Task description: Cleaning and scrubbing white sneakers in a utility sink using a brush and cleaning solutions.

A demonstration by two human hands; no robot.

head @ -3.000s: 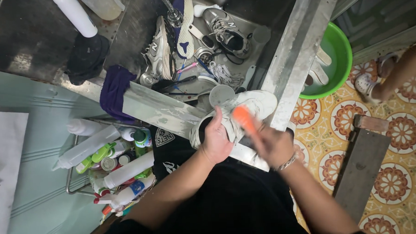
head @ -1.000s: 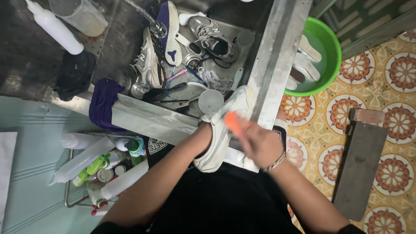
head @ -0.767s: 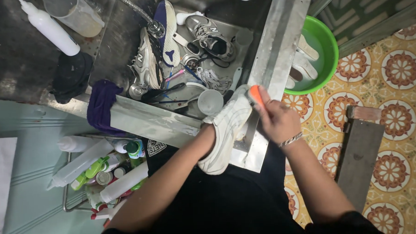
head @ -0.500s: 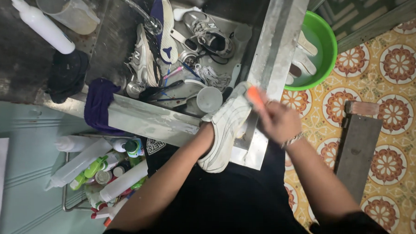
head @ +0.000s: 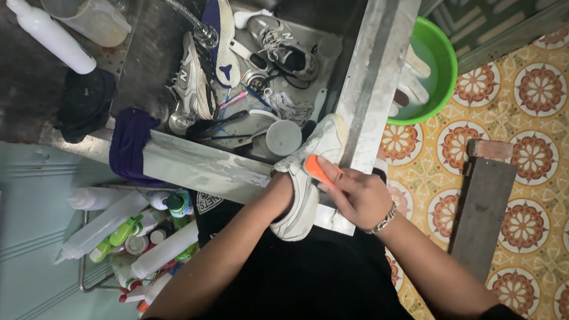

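Orange brush (head: 314,168) back down at mid-shoe, after working up near the toe half a second ago; strokes running up and down the side of the white sneaker (head: 310,178), so scrubbing well under way, not finished. Right hand (head: 356,196) closed around the brush handle, thumb and fingers wrapped, bristles apparently pressed to the upper, though contact itself hidden under the brush head. Left hand (head: 279,190) pushed inside the shoe opening from the heel end, hidden past the wrist; grip there impossible to tell, probably spread to brace the shoe from within. Sneaker propped on the near corner of the steel sink (head: 196,166), just in front of the body. Long axis on a diagonal: toe up and right, towards the sink's side rim and the green basin (head: 448,59); heel down and left, towards the body. Upper side turned to the brush.
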